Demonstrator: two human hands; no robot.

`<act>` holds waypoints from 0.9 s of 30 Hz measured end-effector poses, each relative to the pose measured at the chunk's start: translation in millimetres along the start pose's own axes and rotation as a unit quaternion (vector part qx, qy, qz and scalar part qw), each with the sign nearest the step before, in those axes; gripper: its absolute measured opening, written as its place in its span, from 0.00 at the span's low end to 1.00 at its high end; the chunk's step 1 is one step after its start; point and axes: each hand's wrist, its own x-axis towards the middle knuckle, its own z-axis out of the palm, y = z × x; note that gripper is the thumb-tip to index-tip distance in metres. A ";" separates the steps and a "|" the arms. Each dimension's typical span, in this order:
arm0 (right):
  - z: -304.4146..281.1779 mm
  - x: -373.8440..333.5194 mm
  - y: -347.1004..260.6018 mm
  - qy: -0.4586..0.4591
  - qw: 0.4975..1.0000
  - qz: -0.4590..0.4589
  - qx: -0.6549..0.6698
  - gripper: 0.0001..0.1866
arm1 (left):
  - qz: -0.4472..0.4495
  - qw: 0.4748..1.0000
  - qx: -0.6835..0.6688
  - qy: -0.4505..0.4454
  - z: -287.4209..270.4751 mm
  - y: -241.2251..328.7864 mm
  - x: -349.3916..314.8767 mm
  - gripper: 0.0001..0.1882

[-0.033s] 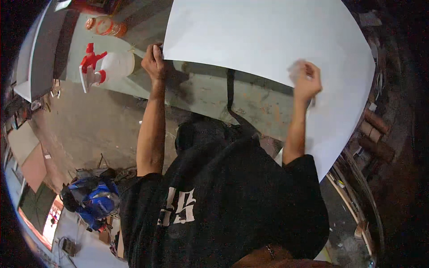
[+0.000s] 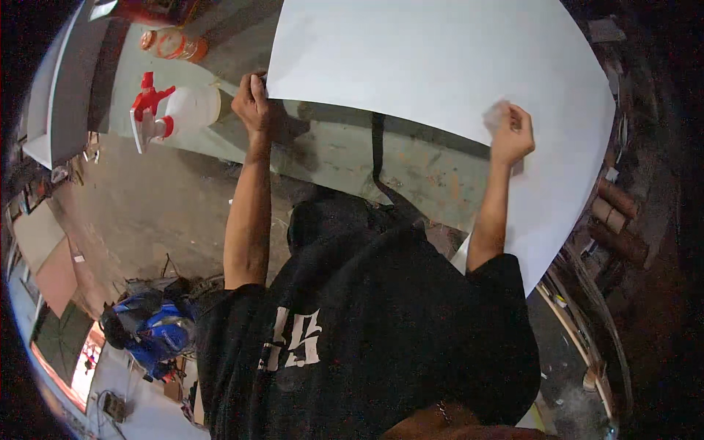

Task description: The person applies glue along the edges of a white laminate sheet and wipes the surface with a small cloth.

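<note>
A large white sheet (image 2: pixel 433 51) spreads over the work table (image 2: pixel 433 176), its near edge curving across and its right side hanging toward me. My left hand (image 2: pixel 253 106) is closed at the sheet's near left corner, thumb on top, pinching it at the edge. Above the sheet's right part is my right hand (image 2: pixel 512 136), its fingers curled together. A pale, blurred patch shows at those fingertips; what it is, I cannot make out. Left of my left hand, a spray bottle (image 2: pixel 192 106) with a red and white trigger head lies on its side.
Beyond the spray bottle lies a clear bottle (image 2: pixel 174 45) with orange bands. A dark strap (image 2: pixel 378 147) hangs over the table's near edge. Brown rolls (image 2: pixel 614 202) sit at the far right. A blue and black object (image 2: pixel 158 326) stands on the floor at lower left.
My right hand has shifted slightly right and a little toward me over the sheet. The left hand stays at the corner.
</note>
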 end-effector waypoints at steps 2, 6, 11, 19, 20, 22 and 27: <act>-16.9 11.3 52.9 -0.022 0.991 -0.055 -0.117 0.11 | 0.019 1.000 -0.011 0.005 8.4 -3.2 1.1 0.24; -14.0 1.4 53.6 -0.075 0.978 -0.087 -0.172 0.14 | 0.006 1.000 -0.004 -0.009 1.6 -7.0 -0.9 0.22; 13.0 7.0 57.4 -0.054 0.983 -0.072 -0.158 0.09 | 0.021 1.000 0.008 0.004 2.9 -14.2 0.1 0.23; 153.8 -128.8 -136.7 -0.251 0.880 -0.385 0.119 0.03 | 0.020 1.000 0.009 -0.011 4.9 -3.6 2.6 0.23; 153.6 -130.0 -142.4 -0.261 0.871 -0.391 0.143 0.03 | 0.026 1.000 0.002 -0.011 5.4 1.0 1.9 0.23; 152.2 -115.9 -136.0 -0.227 0.877 -0.395 0.155 0.03 | 0.036 0.999 -0.003 -0.001 5.2 4.1 4.8 0.23; 67.5 -4.2 -25.1 -0.036 0.999 -0.027 0.014 0.08 | 0.006 1.000 0.002 0.002 -3.7 -1.1 -1.3 0.22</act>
